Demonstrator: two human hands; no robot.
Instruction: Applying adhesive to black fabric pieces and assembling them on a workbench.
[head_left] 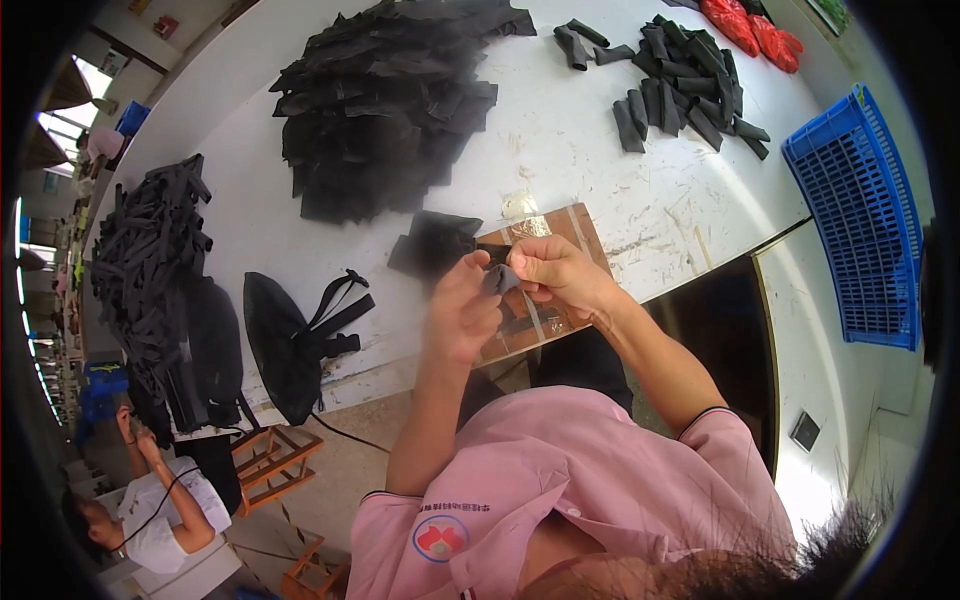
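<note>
While your right hand (556, 272) pinches the small dark cloth (502, 281), keep its edges even, tension light; left hand (466, 312) blurred beside it, can't tell its grip.

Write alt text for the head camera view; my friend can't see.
A person's right hand pinches a small dark cloth piece, the left hand beside it, above a brown board. Black fabric piles lie on the white table beyond.

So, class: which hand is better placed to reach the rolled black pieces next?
Probably the right hand: it is nearer the rolled black pieces at upper right, while the left hand would have to reach across it. The right holds a small dark piece, though.
</note>
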